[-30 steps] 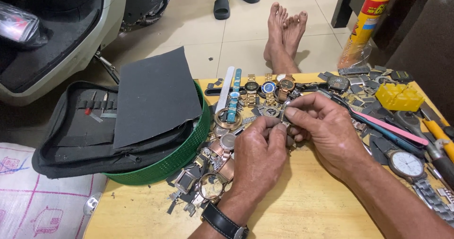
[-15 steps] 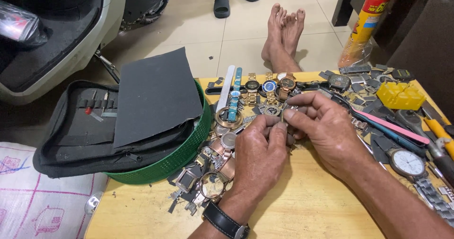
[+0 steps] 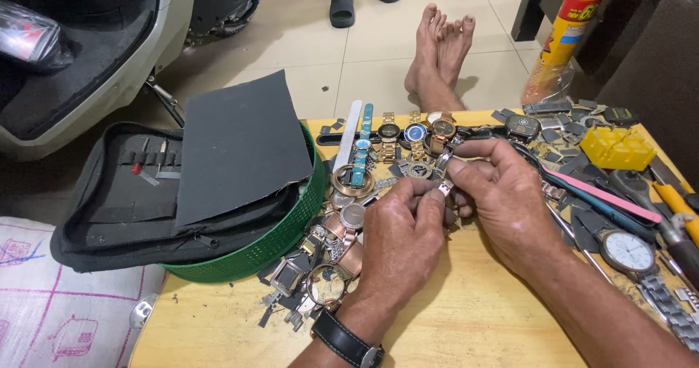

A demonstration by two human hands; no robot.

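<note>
Two hands meet over the middle of my wooden worktop (image 3: 466,331), pinching a small metal watch-band piece (image 3: 445,186) between them. My left hand (image 3: 403,237), a black wristwatch (image 3: 348,341) strapped at its wrist, is curled closed with thumb and forefinger nipping the piece from below; my right hand (image 3: 504,200) is closed too, its fingertips gripping the same piece from above and to the right. The piece sits just clear of the worktop, near the row of gold and blue-faced watches (image 3: 412,136) laid out behind it.

Left of my hands, loose watch cases and bracelets (image 3: 329,266) lie heaped against a green plastic basket (image 3: 273,240), which carries a black zip tool case (image 3: 109,208) with a dark sheet of sandpaper (image 3: 240,146) on top. To the right lie a white-dialled watch (image 3: 628,251), a pink-handled tool (image 3: 604,197), a yellow plastic block (image 3: 617,147) and scattered band links. An orange spray can (image 3: 568,37) stands past the worktop's far corner. A pair of bare feet (image 3: 440,48) rests on the tiled floor beyond, near black sandals (image 3: 342,9) and a parked scooter (image 3: 95,40).
</note>
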